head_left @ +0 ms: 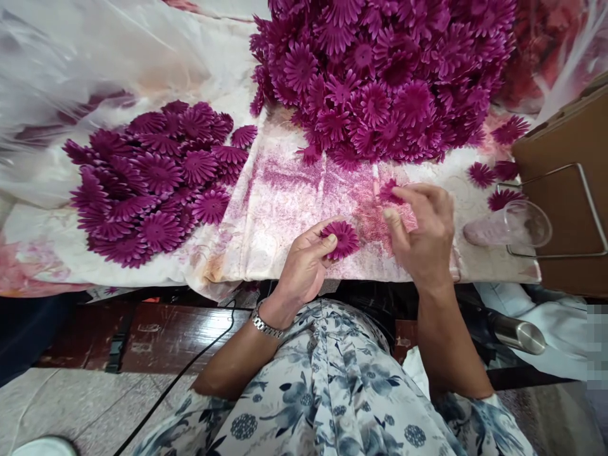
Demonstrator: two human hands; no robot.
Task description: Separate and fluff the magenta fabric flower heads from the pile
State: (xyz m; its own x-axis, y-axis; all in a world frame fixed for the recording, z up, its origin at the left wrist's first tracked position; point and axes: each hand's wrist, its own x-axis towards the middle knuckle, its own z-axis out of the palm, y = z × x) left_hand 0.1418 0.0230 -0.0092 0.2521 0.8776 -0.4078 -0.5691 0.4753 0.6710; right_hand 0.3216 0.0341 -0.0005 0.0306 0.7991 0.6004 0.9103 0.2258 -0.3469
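My left hand [306,259] pinches a purple artificial flower head [342,240] between thumb and fingers, just above the table's near edge. To its right is my right hand [425,231], thumb and index finger apart. A second purple flower head [389,191] lies by its index fingertip; whether the finger touches it I cannot tell. Beyond both hands rises a large heap of purple flower heads [380,95]. A smaller pile of flattened purple flower heads [156,177] is on the left.
A stained patterned cloth [285,209] covers the table. At the right are a clear plastic cup [522,225] lying on its side, a bent metal wire frame [589,202], a cardboard box [565,158] and several loose flower heads. Clear plastic sheeting [142,50] hangs at upper left.
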